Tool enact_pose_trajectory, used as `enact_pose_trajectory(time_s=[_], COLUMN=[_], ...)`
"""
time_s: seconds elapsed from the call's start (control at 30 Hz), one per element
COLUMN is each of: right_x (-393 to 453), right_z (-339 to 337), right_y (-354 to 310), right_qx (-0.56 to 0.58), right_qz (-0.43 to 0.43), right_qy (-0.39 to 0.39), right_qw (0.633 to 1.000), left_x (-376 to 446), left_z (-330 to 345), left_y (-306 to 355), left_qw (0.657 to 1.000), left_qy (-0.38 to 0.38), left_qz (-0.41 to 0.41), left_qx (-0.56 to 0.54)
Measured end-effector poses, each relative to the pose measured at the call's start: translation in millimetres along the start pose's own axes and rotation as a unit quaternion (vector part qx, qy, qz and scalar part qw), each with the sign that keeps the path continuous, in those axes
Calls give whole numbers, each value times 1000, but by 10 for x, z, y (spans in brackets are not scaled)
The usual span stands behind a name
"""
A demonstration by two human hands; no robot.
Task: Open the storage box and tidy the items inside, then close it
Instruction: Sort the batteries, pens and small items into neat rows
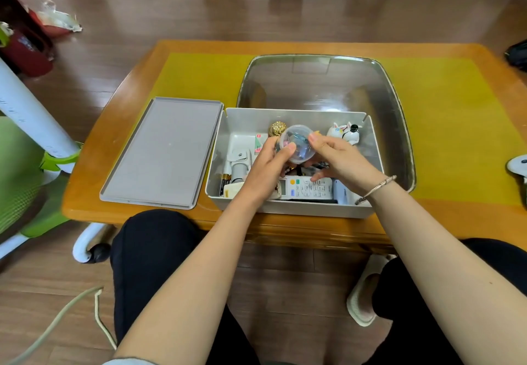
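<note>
An open grey storage box (293, 115) stands at the table's near edge. Its flat grey lid (165, 150) lies on the table to the left of it. Above the box, my left hand (268, 167) and my right hand (336, 159) both grip a small clear round container (298, 143) with blue bits inside, tilted on its side. Inside the box lie a white remote control (306, 189), batteries (225, 180), a gold ornament (277, 128), white cat figurines (345, 132), a small card box (260, 143) and a grey-white gadget (239, 165).
A large metal tray (393, 99) sits behind the box on a yellow mat (199, 76) that covers the wooden table (85, 193). A green and white chair (34, 147) stands at the left. My knees are just below the table's edge.
</note>
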State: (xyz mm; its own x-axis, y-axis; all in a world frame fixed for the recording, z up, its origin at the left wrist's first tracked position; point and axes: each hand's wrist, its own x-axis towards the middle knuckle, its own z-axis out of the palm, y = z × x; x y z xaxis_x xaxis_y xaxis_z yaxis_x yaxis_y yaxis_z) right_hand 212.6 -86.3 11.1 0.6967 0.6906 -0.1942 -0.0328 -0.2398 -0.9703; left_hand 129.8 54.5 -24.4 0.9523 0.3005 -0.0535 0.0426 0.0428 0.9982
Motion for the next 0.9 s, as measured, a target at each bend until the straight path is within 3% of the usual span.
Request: enact_pose_trajectory(time_s=[0.17, 0.33, 0.43, 0.53, 0.7, 0.77, 0.9], right_x=[48, 80, 111, 86, 61, 75, 66], right_z=[12, 36, -18, -52, -16, -39, -84], right_y=[33, 26, 13, 19, -1, -41, -84], right_qx=[21, 14, -73, -194, -370, -351, -237], right_qz=[-36, -14, -22, -102, -216, -210, -139], right_qy=[7, 21, 47, 56, 40, 61, 37], right_qw=[999, 1000, 996, 974, 902, 910, 961], left_x=[16, 27, 52, 76, 69, 41, 34], left_z=[-17, -35, -16, -16, 13, 11, -2], left_y=[-27, -50, -55, -59, -61, -10, 27], left_qw=[999, 998, 999, 998, 999, 999, 999], left_qy=[-16, -9, 4, 39, 36, 23, 23], left_qz=[-17, -21, -34, -47, -18, -20, -7], left_qx=[-46, -57, -22, -30, 28, 18, 21])
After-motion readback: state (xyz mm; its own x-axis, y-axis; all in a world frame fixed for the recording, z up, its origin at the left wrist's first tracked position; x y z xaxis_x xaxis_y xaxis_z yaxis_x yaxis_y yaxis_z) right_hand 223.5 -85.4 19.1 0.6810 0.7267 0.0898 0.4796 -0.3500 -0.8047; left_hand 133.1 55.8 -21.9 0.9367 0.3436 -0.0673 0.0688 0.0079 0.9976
